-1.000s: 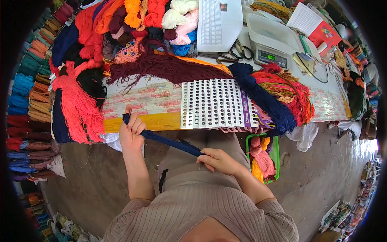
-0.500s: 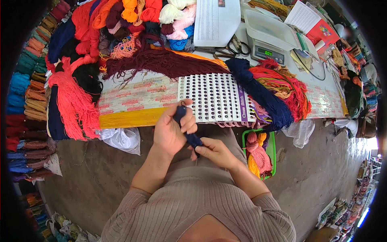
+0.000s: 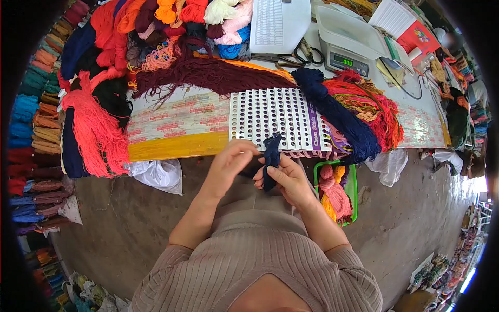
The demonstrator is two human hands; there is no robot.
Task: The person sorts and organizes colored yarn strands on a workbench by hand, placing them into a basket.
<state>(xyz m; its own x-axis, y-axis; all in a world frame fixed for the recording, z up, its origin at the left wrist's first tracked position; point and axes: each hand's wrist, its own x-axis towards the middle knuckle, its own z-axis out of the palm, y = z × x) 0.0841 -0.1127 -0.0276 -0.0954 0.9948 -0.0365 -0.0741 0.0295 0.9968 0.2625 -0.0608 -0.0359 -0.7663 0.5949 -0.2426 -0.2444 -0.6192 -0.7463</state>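
My left hand (image 3: 234, 161) and my right hand (image 3: 287, 179) meet in front of me, both pinching a short folded bundle of navy thread (image 3: 271, 156). The bundle stands roughly upright between my fingers, just below the near edge of a white card with rows of punched holes (image 3: 270, 112). Threads hang from that card's lower edge. The card lies on a table (image 3: 176, 143) with a yellow front strip.
Heaps of yarn cover the table: coral (image 3: 96, 130) at left, maroon (image 3: 208, 75), navy (image 3: 338, 117) and red-orange (image 3: 371, 106) at right. A digital scale (image 3: 345, 44), scissors (image 3: 304, 52) and papers sit at the back. A green basket of yarn (image 3: 335, 192) stands on the floor by my right.
The navy thread was stretched long between my spread hands. My left hand came in to the right, the thread was folded short, and both hands now hold it raised near the card.
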